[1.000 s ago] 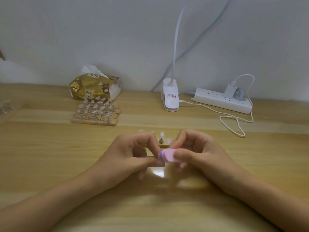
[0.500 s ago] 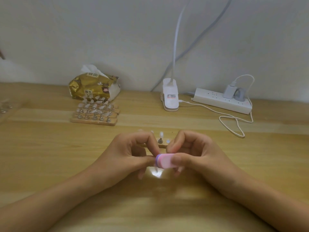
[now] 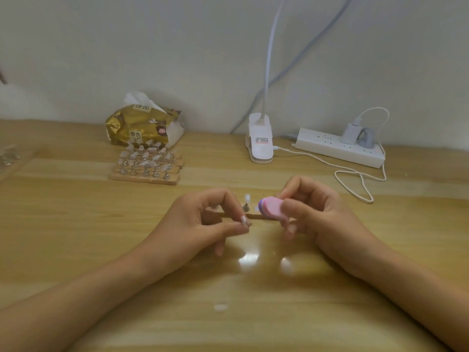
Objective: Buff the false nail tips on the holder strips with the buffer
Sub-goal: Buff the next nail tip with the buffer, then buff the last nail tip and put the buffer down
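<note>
My right hand point(image 3: 319, 214) grips a small pink and purple buffer block point(image 3: 272, 208) between thumb and fingers. My left hand point(image 3: 203, 222) pinches a wooden holder strip point(image 3: 255, 216) that lies on the table between the hands, partly hidden by both. One clear false nail tip point(image 3: 247, 199) stands upright on its metal stand on that strip, just left of the buffer and apart from it. Several more wooden strips point(image 3: 147, 171) carrying nail tips lie in a stack at the back left.
A gold tissue pack point(image 3: 142, 128) sits behind the stacked strips. A white clip lamp base point(image 3: 261, 141) and a white power strip point(image 3: 337, 148) with a plugged charger and looped white cable point(image 3: 355, 179) stand at the back right. A wall rises behind the wooden table point(image 3: 76, 224).
My right hand has lifted the buffer up and to the right, away from my left fingertips. My left hand stays on the strip.
</note>
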`<state>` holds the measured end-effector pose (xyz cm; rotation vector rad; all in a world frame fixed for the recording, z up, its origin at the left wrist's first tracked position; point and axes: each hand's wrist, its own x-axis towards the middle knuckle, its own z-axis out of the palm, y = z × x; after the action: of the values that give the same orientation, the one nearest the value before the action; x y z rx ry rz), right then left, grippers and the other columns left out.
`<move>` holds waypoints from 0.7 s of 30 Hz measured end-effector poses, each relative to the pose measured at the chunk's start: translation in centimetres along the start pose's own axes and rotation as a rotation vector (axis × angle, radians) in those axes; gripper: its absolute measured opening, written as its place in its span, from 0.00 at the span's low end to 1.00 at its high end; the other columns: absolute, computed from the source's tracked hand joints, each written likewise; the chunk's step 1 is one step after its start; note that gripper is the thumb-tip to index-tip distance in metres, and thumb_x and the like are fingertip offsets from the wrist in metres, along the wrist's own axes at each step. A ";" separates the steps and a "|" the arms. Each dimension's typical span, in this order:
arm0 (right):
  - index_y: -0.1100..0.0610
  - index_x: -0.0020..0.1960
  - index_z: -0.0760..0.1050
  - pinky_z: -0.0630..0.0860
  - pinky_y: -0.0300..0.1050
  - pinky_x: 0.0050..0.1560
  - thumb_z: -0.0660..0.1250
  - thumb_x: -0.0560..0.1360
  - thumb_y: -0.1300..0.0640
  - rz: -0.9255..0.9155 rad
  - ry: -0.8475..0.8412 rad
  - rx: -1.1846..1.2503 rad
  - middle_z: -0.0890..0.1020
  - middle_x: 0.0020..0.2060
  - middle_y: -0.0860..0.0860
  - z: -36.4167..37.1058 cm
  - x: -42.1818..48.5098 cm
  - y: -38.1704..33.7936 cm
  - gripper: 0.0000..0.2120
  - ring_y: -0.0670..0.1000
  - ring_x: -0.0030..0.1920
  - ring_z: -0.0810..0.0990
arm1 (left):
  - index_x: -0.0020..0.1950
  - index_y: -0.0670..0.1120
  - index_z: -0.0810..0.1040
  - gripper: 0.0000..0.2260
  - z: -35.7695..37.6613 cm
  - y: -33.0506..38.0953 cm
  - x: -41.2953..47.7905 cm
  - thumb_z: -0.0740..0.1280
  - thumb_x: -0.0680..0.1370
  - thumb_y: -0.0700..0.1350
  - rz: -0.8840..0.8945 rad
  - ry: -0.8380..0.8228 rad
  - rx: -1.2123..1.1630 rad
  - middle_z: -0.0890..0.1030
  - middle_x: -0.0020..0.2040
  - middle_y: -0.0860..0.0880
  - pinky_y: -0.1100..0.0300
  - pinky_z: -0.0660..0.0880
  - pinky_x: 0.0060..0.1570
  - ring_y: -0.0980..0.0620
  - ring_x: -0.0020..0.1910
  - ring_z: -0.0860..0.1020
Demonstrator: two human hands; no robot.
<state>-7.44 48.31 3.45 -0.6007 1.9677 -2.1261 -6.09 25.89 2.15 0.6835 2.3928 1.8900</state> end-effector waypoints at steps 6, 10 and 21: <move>0.53 0.41 0.80 0.69 0.31 0.36 0.77 0.73 0.57 -0.076 -0.084 -0.739 0.82 0.40 0.42 -0.8 -0.8 -0.2 0.06 0.42 0.36 0.74 | 0.42 0.48 0.79 0.08 0.0 0.2 -0.2 0.73 0.68 0.50 -0.016 0.067 -0.041 0.84 0.45 0.41 0.66 0.71 0.28 0.52 0.28 0.76; 0.51 0.46 0.82 0.67 0.35 0.41 0.74 0.74 0.52 -0.292 -0.030 -1.164 0.77 0.48 0.42 0.5 -1.7 -0.2 0.04 0.37 0.42 0.74 | 0.45 0.42 0.78 0.06 0.0 0.4 -0.4 0.74 0.72 0.42 0.013 0.077 -0.037 0.85 0.46 0.49 0.68 0.71 0.29 0.54 0.29 0.78; 0.46 0.49 0.81 0.66 0.31 0.38 0.74 0.76 0.56 -0.373 -0.527 -1.164 0.73 0.43 0.36 6.0 -2.7 -0.8 0.05 0.30 0.41 0.70 | 0.45 0.43 0.78 0.05 -0.4 0.4 -0.9 0.73 0.74 0.41 0.029 0.068 -0.053 0.84 0.48 0.45 0.66 0.71 0.30 0.54 0.29 0.78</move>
<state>-2.43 44.05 4.04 -1.5640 2.6686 -0.5388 -5.25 25.23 2.39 0.6655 2.3752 2.0119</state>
